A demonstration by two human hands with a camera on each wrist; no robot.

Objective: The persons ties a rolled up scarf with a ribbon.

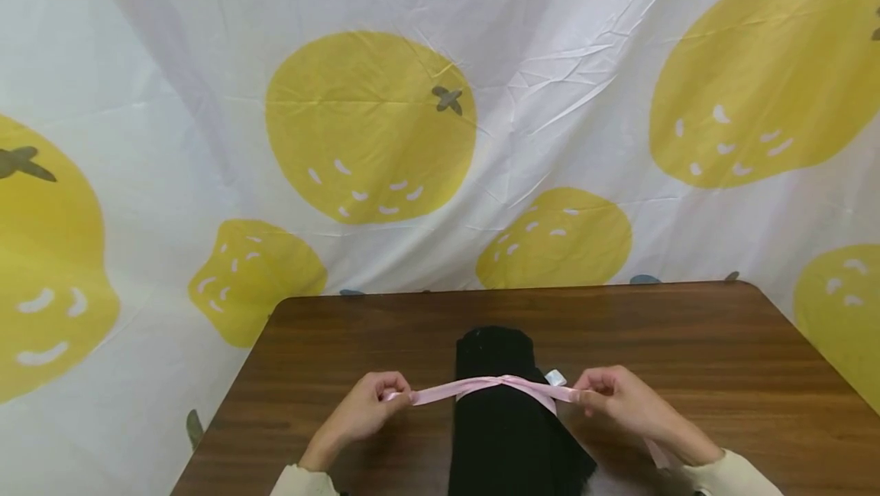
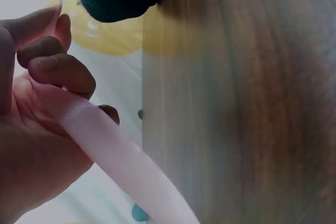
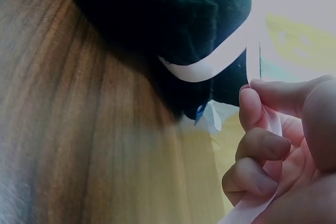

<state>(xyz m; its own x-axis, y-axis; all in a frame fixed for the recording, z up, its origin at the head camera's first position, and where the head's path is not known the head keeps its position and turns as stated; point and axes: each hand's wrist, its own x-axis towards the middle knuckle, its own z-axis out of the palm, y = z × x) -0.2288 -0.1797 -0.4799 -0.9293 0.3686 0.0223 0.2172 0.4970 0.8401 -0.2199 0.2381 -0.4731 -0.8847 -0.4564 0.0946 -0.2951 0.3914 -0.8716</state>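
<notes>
A pink satin ribbon (image 1: 474, 384) wraps around a rolled black cloth (image 1: 502, 435) on the table, its two ends crossing on top of the roll. My left hand (image 1: 374, 402) pinches one end out to the left; in the left wrist view the ribbon's tail (image 2: 126, 156) runs through the curled fingers and hangs down. On the other side my right hand (image 1: 622, 402) pinches the second end between thumb and forefinger, pulled out to the right. The right wrist view shows the ribbon band (image 3: 205, 66) passing around the cloth's side. A white tag (image 1: 555, 378) sticks out near the right hand.
The brown wooden table (image 1: 687, 328) has its far edge against a hanging white curtain (image 1: 550, 37) printed with yellow lemons. A corner of the cloth flares out at the lower right of the roll.
</notes>
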